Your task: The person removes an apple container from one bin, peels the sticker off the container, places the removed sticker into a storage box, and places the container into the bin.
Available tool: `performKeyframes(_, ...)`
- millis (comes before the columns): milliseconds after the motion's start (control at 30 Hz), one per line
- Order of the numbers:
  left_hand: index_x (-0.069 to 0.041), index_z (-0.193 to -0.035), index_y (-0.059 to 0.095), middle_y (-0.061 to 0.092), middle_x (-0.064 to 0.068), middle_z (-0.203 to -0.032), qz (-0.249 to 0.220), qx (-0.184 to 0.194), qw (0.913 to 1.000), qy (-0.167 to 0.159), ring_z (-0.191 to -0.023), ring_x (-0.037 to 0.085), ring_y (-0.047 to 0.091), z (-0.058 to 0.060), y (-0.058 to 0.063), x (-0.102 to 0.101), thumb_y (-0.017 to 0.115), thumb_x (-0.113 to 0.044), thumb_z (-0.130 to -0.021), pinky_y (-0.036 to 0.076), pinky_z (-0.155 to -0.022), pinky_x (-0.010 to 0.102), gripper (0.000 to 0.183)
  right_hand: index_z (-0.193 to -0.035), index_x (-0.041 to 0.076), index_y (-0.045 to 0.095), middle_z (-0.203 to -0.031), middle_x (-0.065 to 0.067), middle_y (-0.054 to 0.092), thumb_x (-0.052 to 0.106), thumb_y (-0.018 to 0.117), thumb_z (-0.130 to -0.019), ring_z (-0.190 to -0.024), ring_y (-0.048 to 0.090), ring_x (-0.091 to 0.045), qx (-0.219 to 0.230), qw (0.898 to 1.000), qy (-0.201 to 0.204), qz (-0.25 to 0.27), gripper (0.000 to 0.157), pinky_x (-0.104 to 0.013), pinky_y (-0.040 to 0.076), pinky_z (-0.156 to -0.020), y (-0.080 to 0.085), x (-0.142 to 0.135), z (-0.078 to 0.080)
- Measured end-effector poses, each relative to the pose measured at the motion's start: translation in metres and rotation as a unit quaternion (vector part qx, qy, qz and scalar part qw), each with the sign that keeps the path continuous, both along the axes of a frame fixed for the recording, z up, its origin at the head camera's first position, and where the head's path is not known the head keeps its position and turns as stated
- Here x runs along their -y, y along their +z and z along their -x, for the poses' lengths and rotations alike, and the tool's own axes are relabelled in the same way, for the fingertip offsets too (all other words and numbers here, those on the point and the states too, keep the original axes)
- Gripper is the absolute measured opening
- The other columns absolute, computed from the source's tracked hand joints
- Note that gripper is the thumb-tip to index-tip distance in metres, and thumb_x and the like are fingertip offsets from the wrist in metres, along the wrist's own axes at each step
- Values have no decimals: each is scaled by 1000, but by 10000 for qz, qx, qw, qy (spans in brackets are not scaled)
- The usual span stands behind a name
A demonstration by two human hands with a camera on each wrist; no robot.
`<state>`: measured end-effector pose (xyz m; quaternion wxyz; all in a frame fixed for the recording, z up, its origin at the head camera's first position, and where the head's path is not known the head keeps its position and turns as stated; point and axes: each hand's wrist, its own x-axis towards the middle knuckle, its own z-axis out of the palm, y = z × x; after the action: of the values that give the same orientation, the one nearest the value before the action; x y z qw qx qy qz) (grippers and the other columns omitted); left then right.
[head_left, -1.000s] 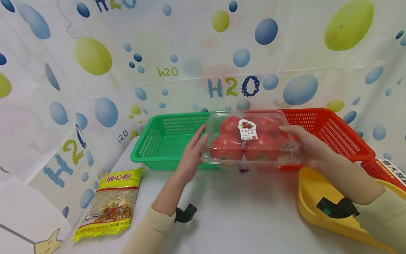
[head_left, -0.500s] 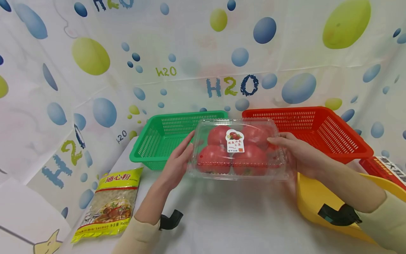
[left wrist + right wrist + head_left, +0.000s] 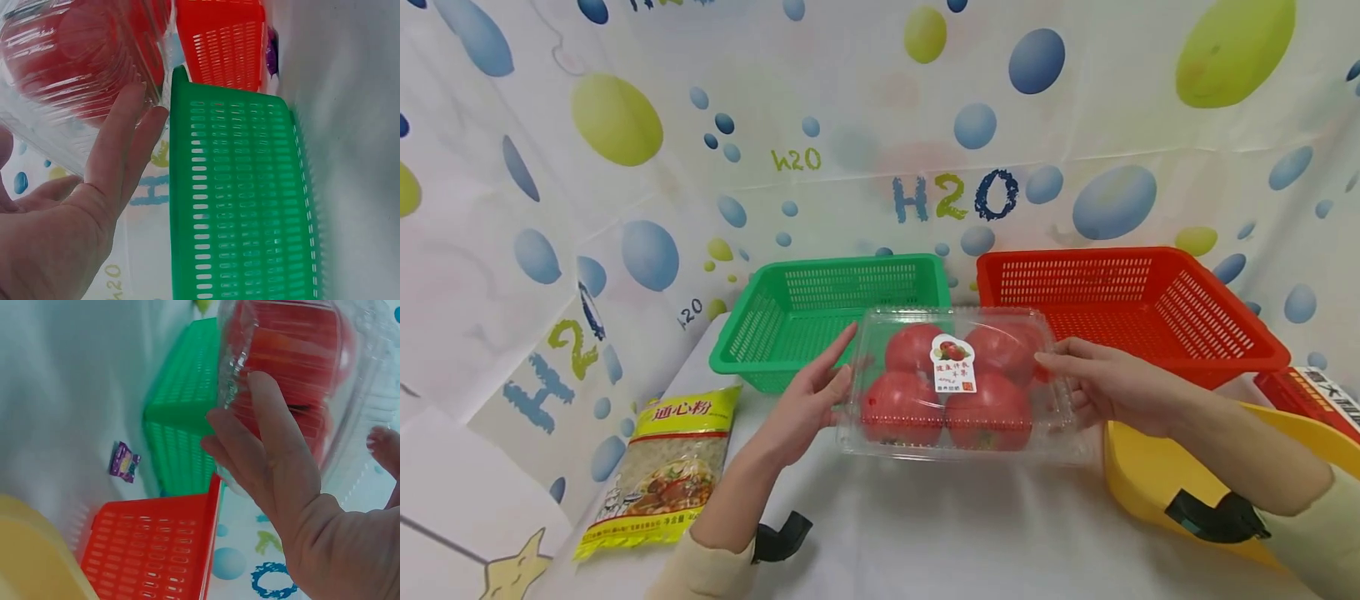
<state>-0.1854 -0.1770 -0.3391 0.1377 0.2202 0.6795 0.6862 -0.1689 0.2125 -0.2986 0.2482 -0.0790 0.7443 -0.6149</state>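
Observation:
A clear plastic box of red apples (image 3: 906, 408) with a white label on its lid is held above the table, tilted toward me. My left hand (image 3: 797, 417) supports its left side, fingers fairly straight. In the left wrist view, fingers of the left hand (image 3: 62, 244) reach along the box's underside. At the right end, my right hand (image 3: 1127, 387) grips the box, thumb on the lid and fingers beneath. In the right wrist view, fingertips of the right hand (image 3: 325, 531) lie against the box's underside. Behind it stand a green basket (image 3: 842, 271) and a red basket (image 3: 1090, 321).
A yellow bag of pasta (image 3: 662, 471) lies at the left. A yellow tub (image 3: 1157, 475) stands at the right beside a red box (image 3: 1303, 400). A small purple wrapped candy (image 3: 125, 462) lies near the baskets. A patterned cloth (image 3: 850, 108) hangs behind.
Both hands have brought the apple box toward me and lower, slightly left. More of the green and red baskets now shows behind it.

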Motion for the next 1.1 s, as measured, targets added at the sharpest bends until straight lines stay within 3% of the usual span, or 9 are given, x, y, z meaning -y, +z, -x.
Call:
performKeyframes(167, -17, -163, 20, 38, 27, -153, 156, -35, 9998, -124, -119, 33, 59, -5, -4, 2, 55, -31, -105, 59, -84, 44, 69, -144, -1, 35, -120, -11, 63, 36, 54, -104, -91, 66, -26, -19, 9996, 75, -263, 58, -37, 58, -83, -3, -3, -5)
performKeyframes(467, -14, -163, 16, 33, 30, -154, 220, 418, 9987, -199, -114, 29, 60, -24, -20, 8, 52, -28, -106, 59, -84, 39, 69, -144, -5, 35, -119, -15, 64, 36, 55, -104, -89, 67, -27, 211, 9993, 197, -236, 61, -38, 59, -82, -18, 1, -12)
performKeyframes(833, -18, -164, 12, 23, 27, -161, 537, 681, 9950, -502, -132, 45, 47, -27, -28, 13, 51, -30, -107, 55, -92, 50, 70, -146, -6, 30, -120, -14, 64, 36, 55, -104, -92, 67, -28, 351, 9989, 233, -196, 65, -38, 59, -83, -33, 4, -20)
performKeyframes(1100, -19, -164, 13, 24, 26, -161, 736, 873, 9921, -527, -136, 47, 43, -27, -31, 12, 49, -27, -108, 54, -93, 52, 67, -148, -8, 26, -113, -13, 62, 39, 55, -104, -83, 60, -22, 536, 9979, 100, -354, 71, -33, 58, -79, -40, 7, -22)
